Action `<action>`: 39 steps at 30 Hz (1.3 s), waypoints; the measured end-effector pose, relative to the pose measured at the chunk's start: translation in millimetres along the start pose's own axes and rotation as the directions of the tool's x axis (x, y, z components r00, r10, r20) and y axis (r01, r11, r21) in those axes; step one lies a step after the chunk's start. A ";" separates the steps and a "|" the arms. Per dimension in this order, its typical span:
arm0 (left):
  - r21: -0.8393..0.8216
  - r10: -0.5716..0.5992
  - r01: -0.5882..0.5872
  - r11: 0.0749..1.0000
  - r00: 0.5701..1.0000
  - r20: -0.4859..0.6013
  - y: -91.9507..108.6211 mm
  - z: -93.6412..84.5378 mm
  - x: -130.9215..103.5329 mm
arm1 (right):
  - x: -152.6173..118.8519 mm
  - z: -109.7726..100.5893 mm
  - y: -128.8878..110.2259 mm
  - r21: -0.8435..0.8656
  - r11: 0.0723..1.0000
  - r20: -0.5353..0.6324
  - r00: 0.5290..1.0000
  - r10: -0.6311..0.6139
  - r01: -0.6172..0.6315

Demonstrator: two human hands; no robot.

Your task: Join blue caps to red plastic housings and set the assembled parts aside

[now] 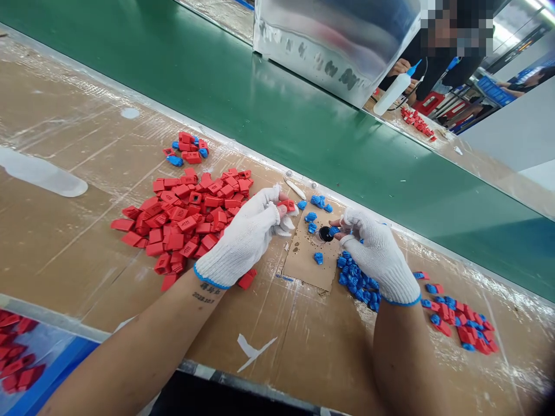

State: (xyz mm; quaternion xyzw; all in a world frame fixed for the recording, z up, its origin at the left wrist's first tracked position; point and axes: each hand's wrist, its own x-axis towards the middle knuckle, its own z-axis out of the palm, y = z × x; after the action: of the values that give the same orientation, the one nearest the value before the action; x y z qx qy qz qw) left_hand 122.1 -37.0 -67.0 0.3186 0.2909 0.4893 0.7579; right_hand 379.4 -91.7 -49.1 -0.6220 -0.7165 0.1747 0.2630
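White knitted gloves with bare fingertips cover both hands. My left hand pinches a red plastic part, right of a large heap of red parts. Between thumb and finger of my right hand is a small blue piece, held beside a small black round container. That container stands on a stained cardboard sheet with several loose blue pieces. Below my right hand lies a pile of blue pieces. Farther right are red parts joined with blue pieces.
A green belt runs behind the worktable, with a metal box beyond it. Across it, a person's hands are near a white bottle. A blue-edged bin of red parts stands at lower left.
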 end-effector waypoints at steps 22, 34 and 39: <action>-0.011 -0.034 0.034 0.999 0.999 -0.023 -1.3 -1.2 1.6 | -0.8 2.0 3.1 0.031 0.999 0.038 0.999 0.021 -0.022; -0.029 -0.056 0.061 0.998 0.989 0.139 -9.1 4.0 -8.6 | -11.4 -12.9 -35.1 0.330 0.930 -0.393 0.919 -0.019 0.160; 0.040 -0.057 0.049 0.998 0.976 0.209 -14.9 5.2 -14.1 | -10.0 4.1 -64.6 0.509 0.817 -0.442 0.897 -0.022 0.271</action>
State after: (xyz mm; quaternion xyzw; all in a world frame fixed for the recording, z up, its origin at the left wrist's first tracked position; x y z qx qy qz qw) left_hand 129.3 -55.8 -73.3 0.3735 0.2261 0.4276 0.7916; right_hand 326.3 -111.9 -16.6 -0.4819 -0.6077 0.2181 0.5924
